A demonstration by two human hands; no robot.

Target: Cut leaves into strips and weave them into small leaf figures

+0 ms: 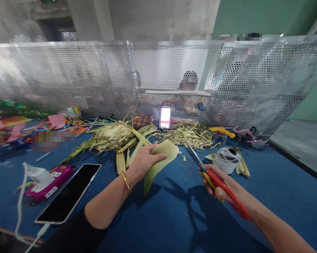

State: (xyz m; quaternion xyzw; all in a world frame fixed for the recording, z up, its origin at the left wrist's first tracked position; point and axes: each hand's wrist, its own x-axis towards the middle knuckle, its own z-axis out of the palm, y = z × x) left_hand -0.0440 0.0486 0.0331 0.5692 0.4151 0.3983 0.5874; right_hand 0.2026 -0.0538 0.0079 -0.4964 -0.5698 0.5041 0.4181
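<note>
"Left hand [141, 161] and right hand [226, 178]: what does each one have?"

"With the left I pinch a pale green corn husk [169, 149], thumb on top and fingers behind. My right is closed around the red-and-yellow handles of the scissors [196, 158]. I can't tell whether the blades are fully together."

"Where does the husk lie from them?"

"It sticks out to the right of my left hand, which is clearly the nearer one, touching it. It fills part of the gap between my hands, and the scissor tips stand near its broad end without touching it."

"Which way does it point?"

"Its long axis slants: the narrow tip hangs toward me, below my left fingers, and the broad end reaches away and rightward. The scissors point away from me and leftward."

"Anything else close by?"

"Dried husks [112, 135] lie heaped beyond my left hand, and a white cord spool [225, 162] sits just beyond my right."
</note>
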